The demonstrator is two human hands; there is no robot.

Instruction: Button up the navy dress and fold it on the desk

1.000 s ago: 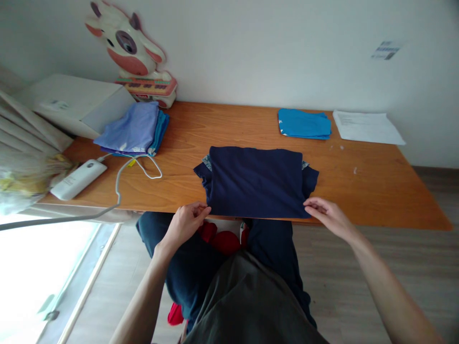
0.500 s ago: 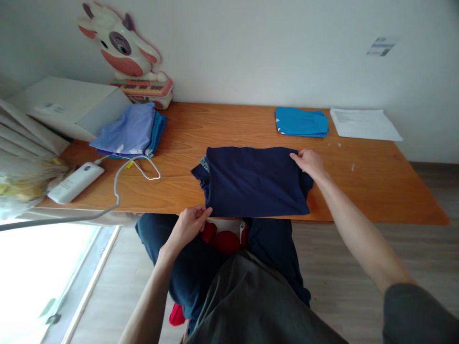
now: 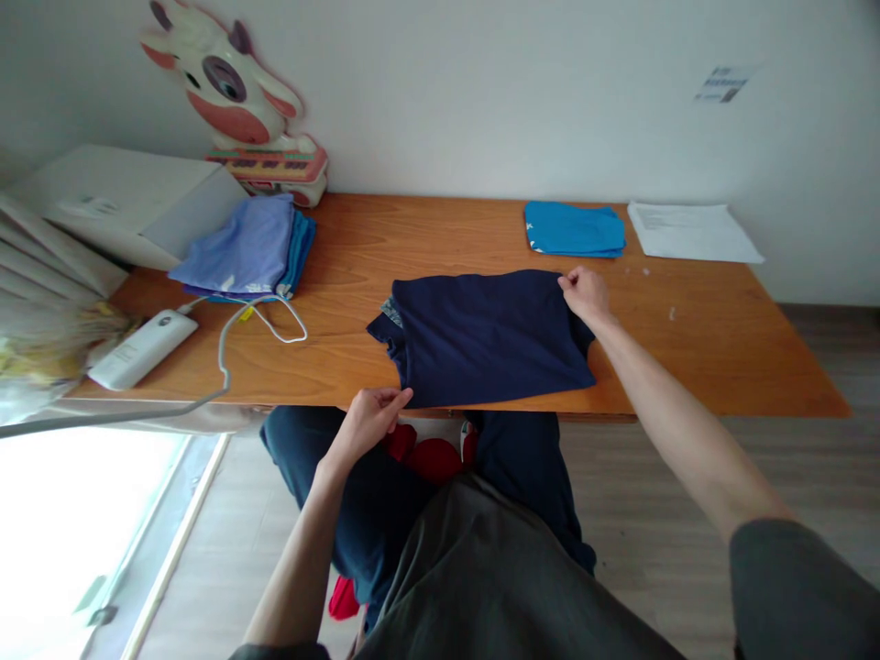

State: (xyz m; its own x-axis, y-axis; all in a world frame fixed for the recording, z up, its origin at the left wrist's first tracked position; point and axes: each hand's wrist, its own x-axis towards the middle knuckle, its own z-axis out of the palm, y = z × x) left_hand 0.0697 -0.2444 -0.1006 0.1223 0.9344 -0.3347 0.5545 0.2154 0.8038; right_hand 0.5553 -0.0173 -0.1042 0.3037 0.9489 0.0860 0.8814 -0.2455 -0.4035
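A dark navy garment, most likely a T-shirt, lies folded over on the wooden table near its front edge. A short sleeve and a bit of patterned fabric stick out at its left side. My left hand pinches the near left corner at the table's edge. At the far right corner, my right hand grips the cloth between thumb and fingers, and the top edge there is slightly raised. The fingertips of both hands are partly hidden by the fabric.
Behind the garment sit a folded blue cloth and white paper sheets. To the left are a stack of folded clothes, a white power bank with a cable, a white box and a cow-shaped toy keyboard.
The navy garment has turned slightly, its near right corner shifting away from the table's front edge. Both hands keep their pinch on the corners; the right has moved slightly left and back.
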